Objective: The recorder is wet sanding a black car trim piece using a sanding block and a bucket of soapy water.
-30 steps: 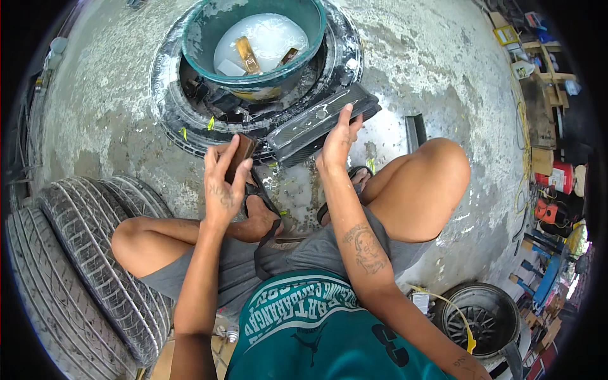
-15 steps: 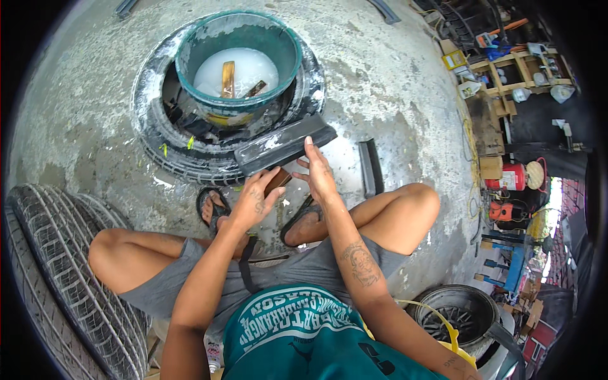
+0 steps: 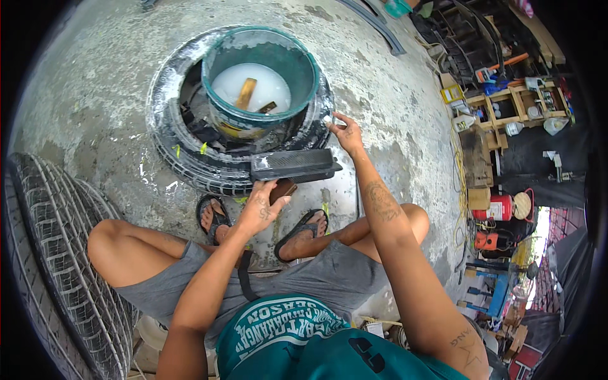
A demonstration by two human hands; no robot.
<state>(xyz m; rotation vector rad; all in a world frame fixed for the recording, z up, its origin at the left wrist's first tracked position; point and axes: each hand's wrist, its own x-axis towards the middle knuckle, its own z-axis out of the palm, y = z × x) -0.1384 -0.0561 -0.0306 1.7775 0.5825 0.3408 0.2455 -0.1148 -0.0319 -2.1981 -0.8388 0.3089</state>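
My left hand [image 3: 261,208] is closed around a dark brown block [image 3: 283,191]. Its fingers also reach under the near edge of a long black trough-shaped part [image 3: 294,166], which lies tilted against the near side of a tire [image 3: 168,114]. My right hand [image 3: 347,134] is stretched out to the tire's right edge, thumb and forefinger closed about a small white lump [image 3: 327,119]. Inside the tire stands a green bucket [image 3: 218,60] holding cloudy whitish water [image 3: 272,79], with a wooden stick [image 3: 246,94] and a shorter dark piece in it.
Large treaded tires [image 3: 57,266] stand close by my left knee. Wet concrete floor [image 3: 392,126] surrounds the bucket. On the right are a wooden rack [image 3: 513,107], a red tank [image 3: 497,207] and a blue metal stand [image 3: 487,291]. Dark curved strips [image 3: 377,25] lie at the far side.
My right hand has left the black part and gone outward to the tire's right edge. The left hand stays at the black part with the brown block. The view has shifted.
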